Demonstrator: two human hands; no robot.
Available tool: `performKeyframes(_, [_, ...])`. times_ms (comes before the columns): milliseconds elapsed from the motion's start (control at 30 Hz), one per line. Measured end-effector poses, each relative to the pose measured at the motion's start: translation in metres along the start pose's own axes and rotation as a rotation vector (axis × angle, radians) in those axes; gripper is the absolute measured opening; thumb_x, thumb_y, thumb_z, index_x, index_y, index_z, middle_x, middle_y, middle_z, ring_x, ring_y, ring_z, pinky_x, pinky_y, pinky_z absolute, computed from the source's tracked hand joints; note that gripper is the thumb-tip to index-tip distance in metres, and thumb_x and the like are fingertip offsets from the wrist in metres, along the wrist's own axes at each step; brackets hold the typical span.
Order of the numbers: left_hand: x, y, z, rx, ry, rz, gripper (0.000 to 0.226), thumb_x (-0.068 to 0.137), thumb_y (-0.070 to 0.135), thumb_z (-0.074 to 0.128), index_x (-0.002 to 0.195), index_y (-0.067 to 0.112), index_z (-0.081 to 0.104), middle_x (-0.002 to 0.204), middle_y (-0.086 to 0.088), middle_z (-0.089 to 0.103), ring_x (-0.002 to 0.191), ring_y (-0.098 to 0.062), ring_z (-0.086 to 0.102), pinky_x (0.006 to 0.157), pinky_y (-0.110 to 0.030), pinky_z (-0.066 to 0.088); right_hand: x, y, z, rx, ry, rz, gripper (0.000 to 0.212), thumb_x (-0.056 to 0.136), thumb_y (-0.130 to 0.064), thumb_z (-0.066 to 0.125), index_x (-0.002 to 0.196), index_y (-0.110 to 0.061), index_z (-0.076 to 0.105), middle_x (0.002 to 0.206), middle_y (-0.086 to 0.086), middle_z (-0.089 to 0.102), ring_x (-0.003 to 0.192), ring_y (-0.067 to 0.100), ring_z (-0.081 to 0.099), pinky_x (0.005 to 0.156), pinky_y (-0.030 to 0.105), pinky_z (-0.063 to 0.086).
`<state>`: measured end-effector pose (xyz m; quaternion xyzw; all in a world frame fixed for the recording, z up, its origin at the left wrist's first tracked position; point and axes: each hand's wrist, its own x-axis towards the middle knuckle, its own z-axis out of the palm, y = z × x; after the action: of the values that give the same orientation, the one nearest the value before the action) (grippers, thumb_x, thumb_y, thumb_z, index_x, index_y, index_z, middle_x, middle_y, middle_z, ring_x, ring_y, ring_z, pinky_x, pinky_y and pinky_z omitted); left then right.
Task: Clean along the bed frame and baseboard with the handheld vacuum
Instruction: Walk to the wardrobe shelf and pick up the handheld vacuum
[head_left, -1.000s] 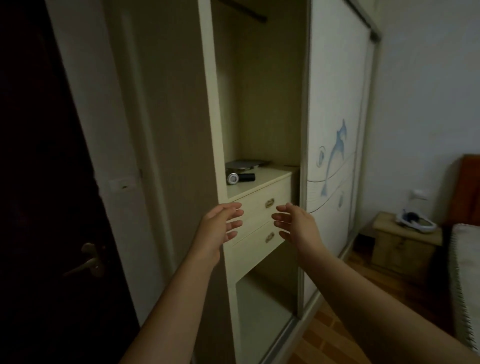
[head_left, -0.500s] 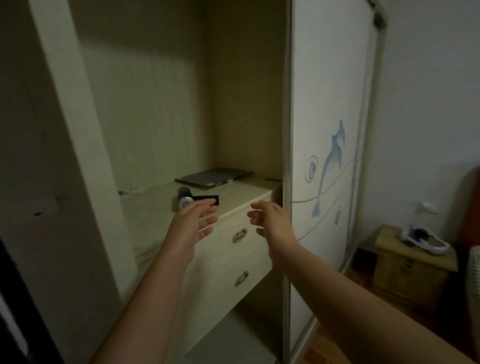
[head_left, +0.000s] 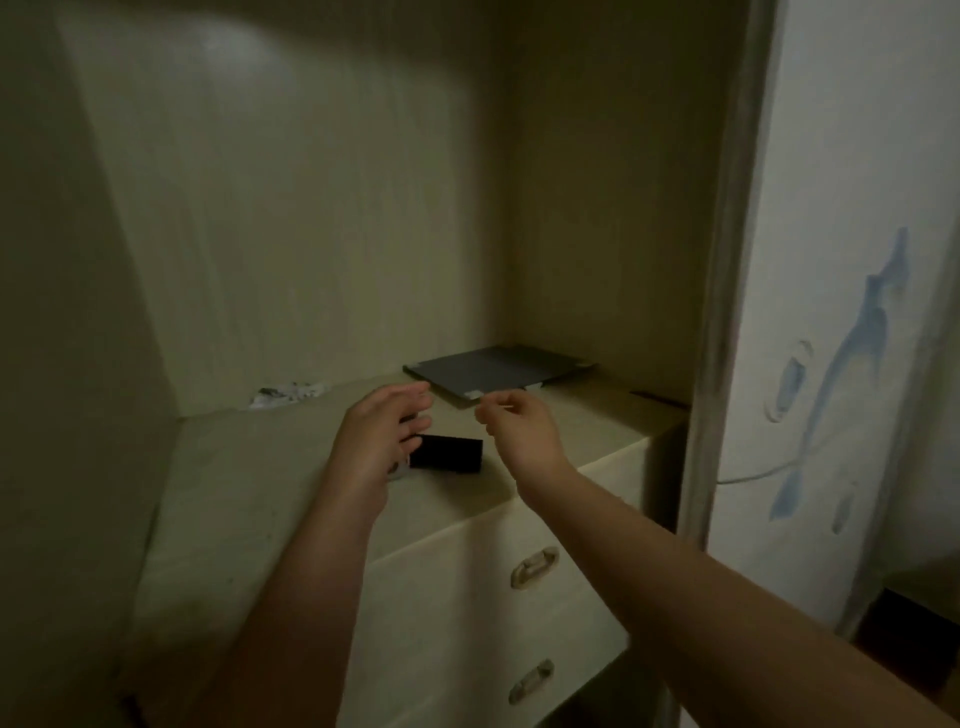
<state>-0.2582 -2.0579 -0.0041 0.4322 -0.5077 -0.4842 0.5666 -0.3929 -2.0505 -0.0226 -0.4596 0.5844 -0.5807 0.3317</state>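
A small handheld vacuum (head_left: 447, 454), black with a silvery round end, lies on its side on top of the cream drawer unit (head_left: 249, 483) inside the open wardrobe. My left hand (head_left: 376, 441) hovers right over its silvery end and hides it, fingers spread and curled, and I cannot tell if they touch it. My right hand (head_left: 514, 428) is just right of the vacuum, above the surface, fingers loosely bent and holding nothing. The bed frame and baseboard are out of view.
A flat dark grey laptop-like slab (head_left: 493, 374) lies at the back right of the drawer top. Crumpled paper scraps (head_left: 285, 396) sit by the back wall. Two drawers with metal handles (head_left: 535, 566) lie below. The sliding door with a blue dolphin (head_left: 852, 332) stands right.
I have stepped closer to the wardrobe, so the view fills with its inside. Both hands moved forward over the drawer top, the left one reaching the vacuum.
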Motion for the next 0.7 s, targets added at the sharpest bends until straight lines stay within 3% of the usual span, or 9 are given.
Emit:
performKeyframes(100, [0.023, -0.001, -0.003, 0.014, 0.047, 0.008, 0.023, 0.093, 0.013, 0.044, 0.099, 0.018, 0.066, 0.094, 0.002, 0.068, 0.088, -0.015, 0.064, 0.078, -0.025, 0.048, 0.030, 0.001, 0.014, -0.186, -0.108, -0.045, 0.034, 0.086, -0.024, 0.065, 0.119, -0.012, 0.063, 0.118, 0.009, 0.067, 0.108, 0.025, 0.062, 0.096, 0.039, 0.049])
performKeyframes(200, [0.039, -0.009, -0.005, 0.070, 0.140, -0.011, 0.023, 0.092, 0.014, 0.046, 0.099, 0.019, 0.067, 0.099, 0.001, 0.069, 0.094, -0.016, 0.065, 0.087, -0.030, 0.048, 0.053, 0.006, 0.027, -0.460, -0.305, -0.105, 0.054, 0.084, -0.033, 0.066, 0.132, -0.012, 0.055, 0.131, 0.012, 0.061, 0.120, 0.028, 0.058, 0.096, 0.034, 0.046])
performKeyframes(267, [0.047, -0.015, -0.006, 0.098, 0.217, -0.017, 0.024, 0.092, 0.012, 0.046, 0.105, 0.015, 0.066, 0.104, -0.004, 0.067, 0.097, -0.021, 0.064, 0.090, -0.034, 0.047, 0.067, 0.012, 0.034, -0.658, -0.415, -0.162, 0.059, 0.081, -0.039, 0.066, 0.132, -0.012, 0.054, 0.133, 0.014, 0.058, 0.121, 0.032, 0.055, 0.094, 0.036, 0.046])
performKeyframes(333, [0.051, -0.022, -0.005, 0.113, 0.295, -0.021, 0.026, 0.092, 0.011, 0.045, 0.110, 0.011, 0.065, 0.110, -0.010, 0.065, 0.098, -0.024, 0.063, 0.084, -0.032, 0.050, 0.080, 0.018, 0.042, -0.795, -0.507, -0.212, 0.060, 0.079, -0.046, 0.067, 0.128, -0.013, 0.054, 0.131, 0.016, 0.056, 0.119, 0.034, 0.053, 0.094, 0.039, 0.045])
performKeyframes(467, [0.047, -0.031, 0.001, 0.109, 0.484, -0.017, 0.026, 0.092, 0.012, 0.047, 0.109, 0.010, 0.066, 0.107, -0.009, 0.067, 0.089, -0.018, 0.065, 0.076, -0.029, 0.051, 0.099, 0.031, 0.057, -0.939, -0.654, -0.275, 0.065, 0.085, -0.049, 0.060, 0.139, -0.015, 0.045, 0.142, 0.015, 0.043, 0.128, 0.033, 0.044, 0.105, 0.043, 0.037])
performKeyframes(633, [0.026, -0.029, 0.019, 0.110, 0.682, 0.001, 0.027, 0.092, 0.011, 0.046, 0.109, 0.012, 0.067, 0.100, -0.005, 0.069, 0.086, -0.017, 0.064, 0.072, -0.025, 0.047, 0.110, 0.043, 0.069, -0.975, -0.722, -0.366, 0.054, 0.090, -0.041, 0.061, 0.134, -0.012, 0.051, 0.138, 0.013, 0.050, 0.121, 0.030, 0.053, 0.100, 0.041, 0.046])
performKeyframes(700, [0.015, -0.027, 0.023, 0.134, 0.738, 0.003, 0.024, 0.091, 0.013, 0.048, 0.102, 0.016, 0.069, 0.096, -0.002, 0.070, 0.087, -0.018, 0.064, 0.078, -0.027, 0.047, 0.112, 0.043, 0.069, -0.990, -0.737, -0.381, 0.049, 0.093, -0.035, 0.059, 0.135, -0.012, 0.051, 0.139, 0.013, 0.049, 0.124, 0.030, 0.052, 0.100, 0.041, 0.045])
